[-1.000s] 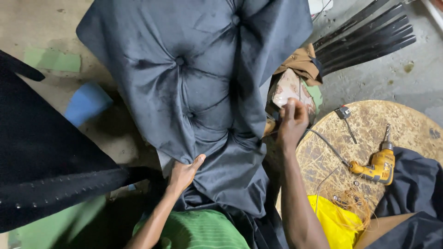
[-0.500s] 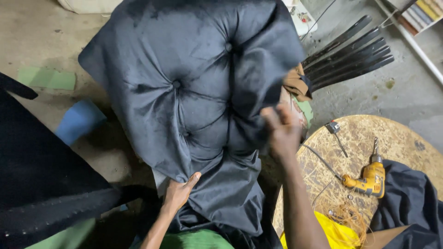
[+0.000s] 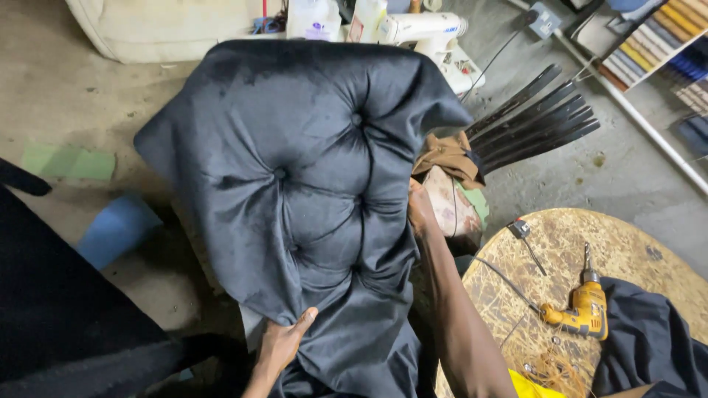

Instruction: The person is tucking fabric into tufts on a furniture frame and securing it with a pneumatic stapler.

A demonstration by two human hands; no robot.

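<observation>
Dark grey tufted velvet cushion (image 3: pixel 295 184), upright, wrinkled, hand-held.

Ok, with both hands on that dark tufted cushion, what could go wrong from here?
1. The tufted cushion is gripped only at two edges, the left hand at the bottom and the right hand at the side; it could tip or slide.
2. The loose dark fabric hanging below may bunch or crease if pulled unevenly.
3. The yellow drill lies on the round table close to the right forearm; a swing back could knock it.
</observation>
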